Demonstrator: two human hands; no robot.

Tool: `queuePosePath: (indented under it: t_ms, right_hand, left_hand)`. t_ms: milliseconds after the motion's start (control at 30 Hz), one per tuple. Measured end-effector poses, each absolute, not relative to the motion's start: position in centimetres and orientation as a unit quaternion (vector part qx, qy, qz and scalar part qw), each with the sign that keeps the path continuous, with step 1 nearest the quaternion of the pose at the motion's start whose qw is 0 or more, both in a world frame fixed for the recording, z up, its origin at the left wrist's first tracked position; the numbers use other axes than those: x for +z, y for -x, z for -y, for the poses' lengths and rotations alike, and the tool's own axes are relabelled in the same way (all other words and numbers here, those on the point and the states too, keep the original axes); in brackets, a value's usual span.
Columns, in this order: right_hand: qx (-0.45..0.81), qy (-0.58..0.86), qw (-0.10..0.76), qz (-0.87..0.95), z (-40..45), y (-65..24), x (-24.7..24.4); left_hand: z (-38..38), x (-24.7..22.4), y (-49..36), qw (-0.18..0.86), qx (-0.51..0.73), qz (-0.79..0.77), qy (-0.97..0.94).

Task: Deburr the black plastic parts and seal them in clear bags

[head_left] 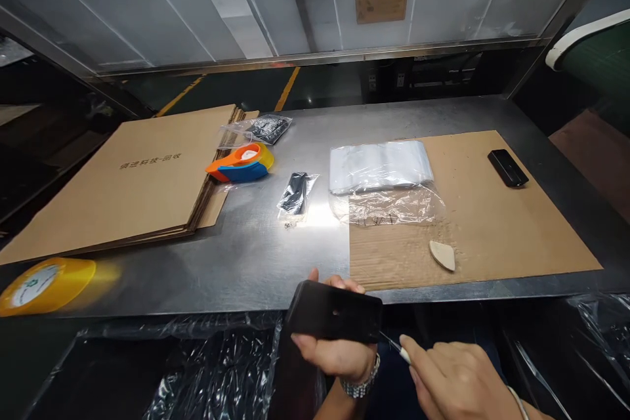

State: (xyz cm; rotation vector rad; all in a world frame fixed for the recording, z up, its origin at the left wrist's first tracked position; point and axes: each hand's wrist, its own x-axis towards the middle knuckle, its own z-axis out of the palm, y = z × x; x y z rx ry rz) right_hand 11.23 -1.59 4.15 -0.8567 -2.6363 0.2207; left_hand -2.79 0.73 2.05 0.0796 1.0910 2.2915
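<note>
My left hand (pixel 344 356) is wrapped round a black box-shaped plastic part (pixel 335 312), held tilted just off the table's front edge. A metal watch band circles that wrist. In my right hand (pixel 455 374) is a slim knife-like tool with a pale handle (pixel 404 356) and a thin metal tip. The tip meets the part's right end, at its lower corner; whether it is a blade or a pick I cannot tell. Beyond my hands, a cream wedge-shaped block (pixel 443 255) lies on a cardboard sheet (pixel 531 236).
A smaller black part (pixel 508 168) and a stack of clear plastic bags (pixel 378 167) lie on the cardboard. Left of them are a bagged black part (pixel 294 193), a tape dispenser (pixel 241 163), flattened cartons (pixel 123 177) and a yellow tape roll (pixel 46 285). Black plastic-lined bins (pixel 211 367) stand below.
</note>
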Motion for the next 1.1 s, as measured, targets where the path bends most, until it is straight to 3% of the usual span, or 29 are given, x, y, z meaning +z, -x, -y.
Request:
queuePosePath:
  t_ms: [100,233,733,1100]
  right_hand:
    - [-0.025,0.287,0.199,0.937,1.65,-10.70,3.71]
    - [-0.070,0.267,0.201,0.940,1.64,-10.37,3.77]
    - [-0.088,0.265,0.146,0.949,2.10,-10.58,3.64]
    - [-0.123,0.290,0.159,0.936,2.49,-10.55,3.24]
  left_hand:
    - [-0.69,2.23,2.58,0.274,0.865,-0.418,-0.048]
    - [-0.81,2.33,2.57,0.228,0.865,-0.444,-0.055]
    - [-0.77,2.81,2.38,0.225,0.867,-0.441,-0.049]
    - [-0.57,2.17,2.23,0.223,0.868,-0.439,-0.065]
